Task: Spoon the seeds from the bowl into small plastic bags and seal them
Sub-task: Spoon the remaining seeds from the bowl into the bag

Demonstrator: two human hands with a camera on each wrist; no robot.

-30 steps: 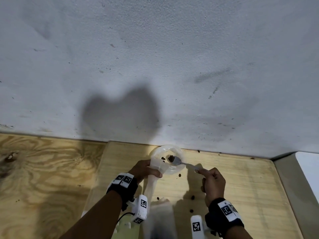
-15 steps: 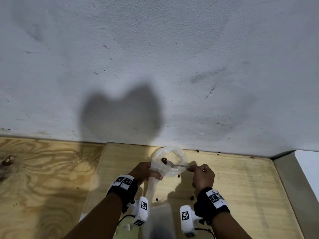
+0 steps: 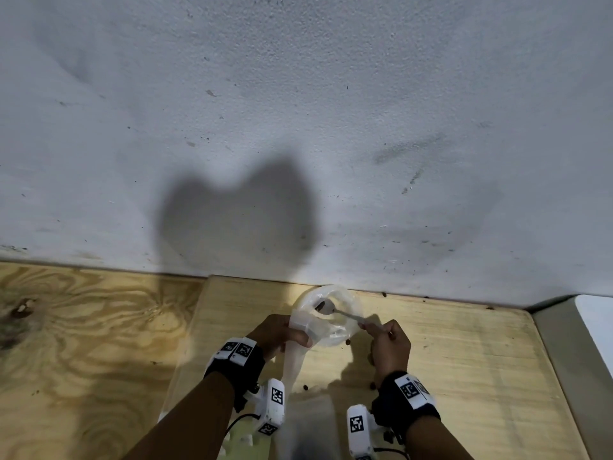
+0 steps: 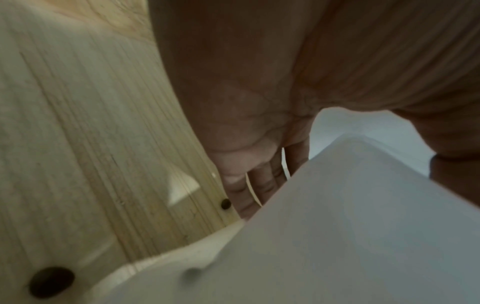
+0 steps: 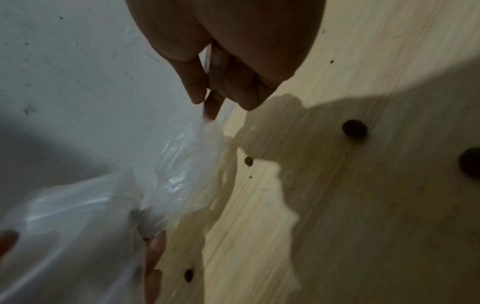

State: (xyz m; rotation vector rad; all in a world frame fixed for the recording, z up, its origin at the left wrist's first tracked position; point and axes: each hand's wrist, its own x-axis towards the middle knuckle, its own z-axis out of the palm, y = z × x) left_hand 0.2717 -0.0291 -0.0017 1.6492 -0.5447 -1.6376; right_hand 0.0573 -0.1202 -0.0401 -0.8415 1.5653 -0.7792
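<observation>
In the head view a clear plastic bag (image 3: 345, 330) is held up over the pale wooden board (image 3: 464, 360), its round mouth facing me. My left hand (image 3: 300, 330) grips the bag's rim on the left, thumb in front. The rest of the bag hangs down toward me. My right hand (image 3: 366, 327) pinches the handle of a metal spoon (image 3: 331, 308). The spoon's bowl sits inside the bag's mouth with a few dark seeds at its tip. The right wrist view shows the bag (image 5: 179, 164) just below my fingertips (image 5: 197, 96). The seed bowl is not in view.
Loose dark seeds (image 3: 347, 341) lie scattered on the board, and the right wrist view shows more seeds (image 5: 354, 128). A grey wall (image 3: 298, 127) rises right behind the board. A plywood table (image 3: 83, 343) stretches left. A blurred grey shape (image 3: 308, 436) sits at the bottom edge.
My right hand has shifted left toward the bag. The heap of seeds on the spoon has shrunk to a dark bit at its tip. The left hand keeps its hold.
</observation>
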